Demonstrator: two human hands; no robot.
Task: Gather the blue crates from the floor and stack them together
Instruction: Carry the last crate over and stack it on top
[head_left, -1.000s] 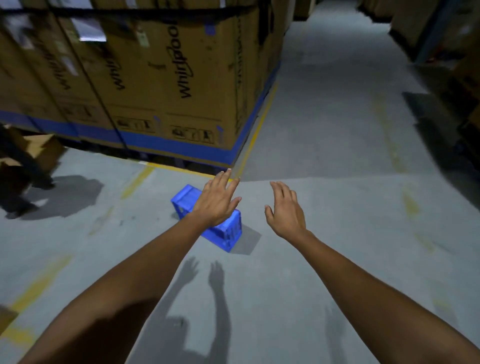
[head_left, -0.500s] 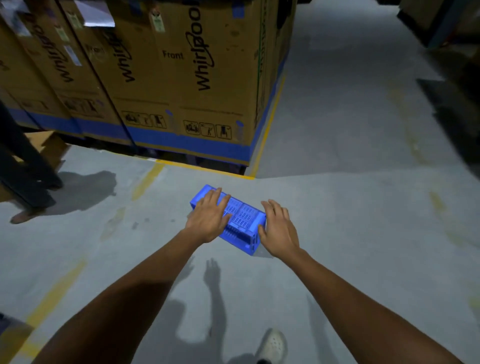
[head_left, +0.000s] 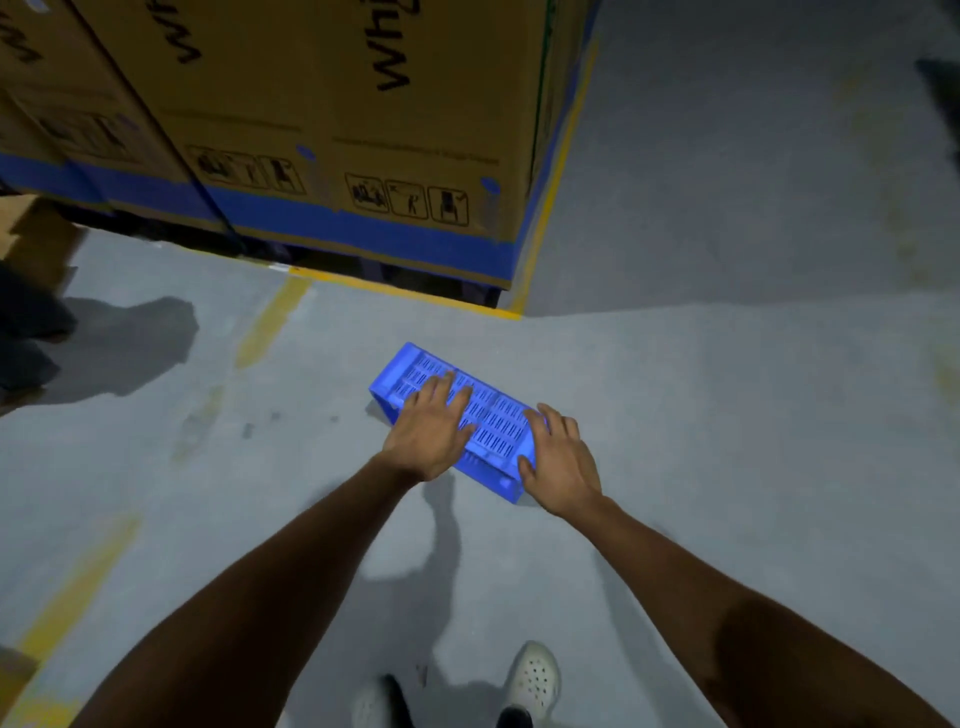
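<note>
One blue slotted crate (head_left: 493, 428) lies bottom-up on the grey concrete floor, set at an angle just in front of me. My left hand (head_left: 428, 434) rests flat on its upturned base near the near long edge, fingers spread. My right hand (head_left: 558, 460) wraps the crate's right end, with the thumb on the near side wall and the fingers over the top corner. The crate still touches the floor. No other blue crate is in view.
Tall cardboard appliance boxes (head_left: 363, 130) with a blue band stand on a pallet just beyond the crate. Yellow floor lines (head_left: 270, 322) run past them. Another person's dark legs (head_left: 26, 332) are at the left edge. My white shoes (head_left: 535, 680) are below.
I have stepped closer and bent down. Both hands dropped from the air onto the crate, and the right hand has closed around its right end.
</note>
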